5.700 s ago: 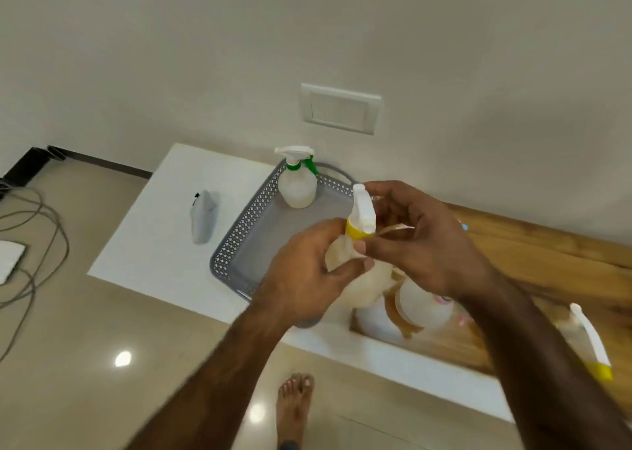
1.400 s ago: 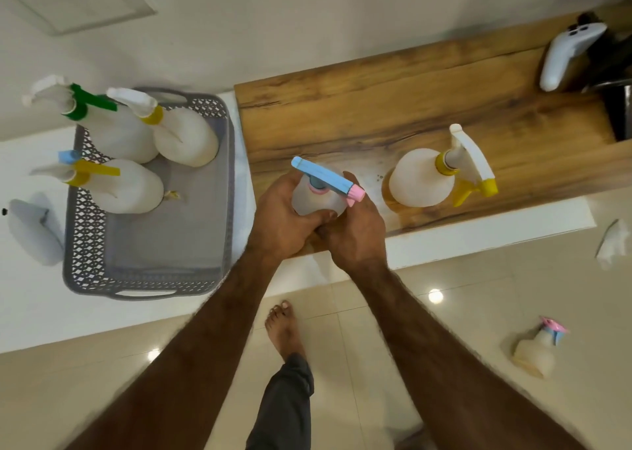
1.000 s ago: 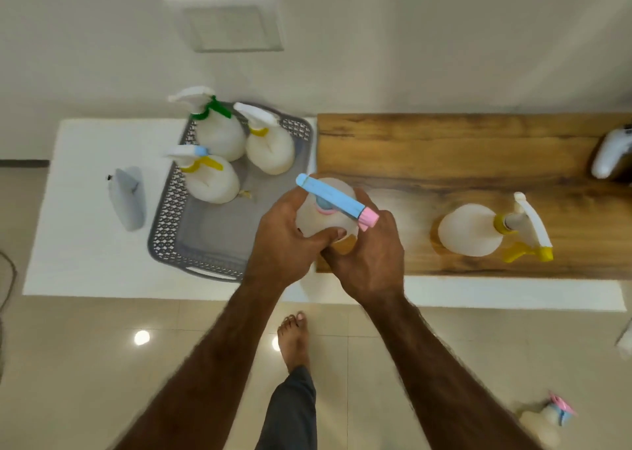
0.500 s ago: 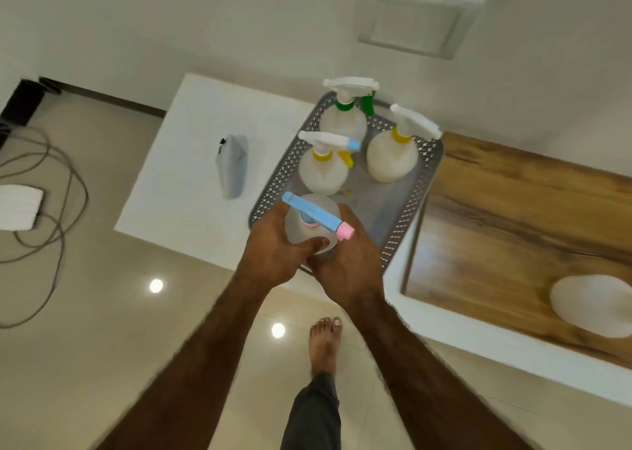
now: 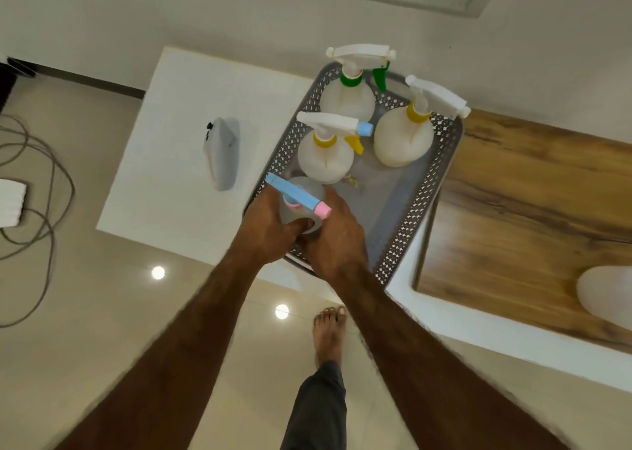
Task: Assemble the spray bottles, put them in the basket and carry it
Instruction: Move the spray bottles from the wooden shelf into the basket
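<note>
From the head camera, the left hand (image 5: 265, 225) and right hand (image 5: 337, 236) are both wrapping their fingers closed around a translucent spray bottle with a blue-and-pink trigger head (image 5: 301, 200), holding it over the near corner of the grey perforated plastic basket (image 5: 415, 207), where three white-headed spray bottles (image 5: 402, 135) are standing upright.

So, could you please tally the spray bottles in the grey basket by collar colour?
Green collar: 1
Yellow collar: 2
Pink collar, blue-headed bottle held by both hands: 1
Total in the grey perforated plastic basket: 4
</note>
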`<state>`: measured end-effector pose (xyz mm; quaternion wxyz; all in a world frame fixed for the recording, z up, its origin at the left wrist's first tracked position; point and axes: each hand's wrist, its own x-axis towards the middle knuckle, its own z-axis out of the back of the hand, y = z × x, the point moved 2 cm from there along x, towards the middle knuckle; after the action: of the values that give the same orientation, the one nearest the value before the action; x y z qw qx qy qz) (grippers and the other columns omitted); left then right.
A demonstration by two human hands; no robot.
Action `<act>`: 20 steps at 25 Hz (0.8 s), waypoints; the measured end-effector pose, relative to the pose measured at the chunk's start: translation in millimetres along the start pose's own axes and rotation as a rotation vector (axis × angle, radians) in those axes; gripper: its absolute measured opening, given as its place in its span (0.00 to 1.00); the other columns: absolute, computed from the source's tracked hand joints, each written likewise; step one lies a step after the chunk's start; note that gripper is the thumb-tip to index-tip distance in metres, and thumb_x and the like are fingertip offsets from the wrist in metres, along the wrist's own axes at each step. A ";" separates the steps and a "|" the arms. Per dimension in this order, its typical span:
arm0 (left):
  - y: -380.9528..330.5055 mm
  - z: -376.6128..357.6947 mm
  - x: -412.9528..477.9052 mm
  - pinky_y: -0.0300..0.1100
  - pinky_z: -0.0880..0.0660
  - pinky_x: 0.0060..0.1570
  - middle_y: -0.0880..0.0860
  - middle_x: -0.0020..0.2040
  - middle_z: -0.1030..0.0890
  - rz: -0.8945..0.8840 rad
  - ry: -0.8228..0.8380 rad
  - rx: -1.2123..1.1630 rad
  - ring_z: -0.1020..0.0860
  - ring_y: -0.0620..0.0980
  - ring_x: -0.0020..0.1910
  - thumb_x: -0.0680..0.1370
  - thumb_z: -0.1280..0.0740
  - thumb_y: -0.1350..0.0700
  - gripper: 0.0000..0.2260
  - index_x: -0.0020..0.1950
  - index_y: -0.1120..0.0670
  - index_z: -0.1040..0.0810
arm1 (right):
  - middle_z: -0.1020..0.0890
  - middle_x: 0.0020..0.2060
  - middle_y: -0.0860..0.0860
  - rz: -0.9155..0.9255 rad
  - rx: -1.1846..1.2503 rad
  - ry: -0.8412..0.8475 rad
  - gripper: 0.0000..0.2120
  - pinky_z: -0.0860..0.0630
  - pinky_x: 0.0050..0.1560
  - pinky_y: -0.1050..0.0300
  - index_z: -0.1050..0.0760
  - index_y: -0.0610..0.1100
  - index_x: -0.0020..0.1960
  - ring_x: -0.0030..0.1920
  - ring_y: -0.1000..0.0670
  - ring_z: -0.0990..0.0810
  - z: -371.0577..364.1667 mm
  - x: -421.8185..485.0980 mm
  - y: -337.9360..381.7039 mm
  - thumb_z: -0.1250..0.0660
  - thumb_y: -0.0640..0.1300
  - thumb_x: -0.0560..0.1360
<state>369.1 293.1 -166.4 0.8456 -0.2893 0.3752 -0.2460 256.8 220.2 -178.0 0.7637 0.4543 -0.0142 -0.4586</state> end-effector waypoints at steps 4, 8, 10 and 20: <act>-8.7 -3.4 -37.8 0.50 0.21 0.62 0.53 0.61 0.18 -0.052 -0.236 0.037 0.19 0.55 0.62 0.74 0.23 0.57 0.22 0.66 0.55 0.23 | 0.23 0.65 0.50 0.028 0.032 -0.030 0.31 0.22 0.58 0.51 0.32 0.49 0.70 0.62 0.46 0.20 23.8 -19.6 -5.3 0.24 0.49 0.71; -36.0 -48.1 -104.7 0.41 0.23 0.49 0.52 0.57 0.21 0.015 -0.440 0.050 0.19 0.56 0.55 0.74 0.22 0.56 0.20 0.64 0.55 0.23 | 0.22 0.66 0.51 0.054 0.022 -0.290 0.26 0.20 0.60 0.53 0.30 0.48 0.71 0.61 0.50 0.20 76.5 -60.6 -32.5 0.29 0.51 0.75; -53.5 -83.5 -126.0 0.33 0.26 0.43 0.49 0.55 0.22 -0.048 -0.342 0.017 0.19 0.51 0.51 0.74 0.22 0.56 0.18 0.61 0.55 0.23 | 0.21 0.64 0.53 -0.002 0.019 -0.419 0.23 0.21 0.62 0.53 0.27 0.48 0.70 0.61 0.51 0.20 99.9 -87.8 -57.2 0.32 0.54 0.77; -188.2 -281.3 -135.9 0.56 0.21 0.66 0.50 0.75 0.26 -0.334 0.342 0.066 0.24 0.52 0.70 0.74 0.21 0.53 0.32 0.76 0.49 0.28 | 0.19 0.62 0.50 -0.489 0.153 -0.785 0.27 0.22 0.61 0.43 0.26 0.44 0.69 0.61 0.46 0.19 226.6 -199.9 -251.7 0.26 0.54 0.74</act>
<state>31.9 159.5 -127.8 0.7263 -0.2735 0.4517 -0.4401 -131.3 166.5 -144.0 0.5345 0.2915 -0.2281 -0.7598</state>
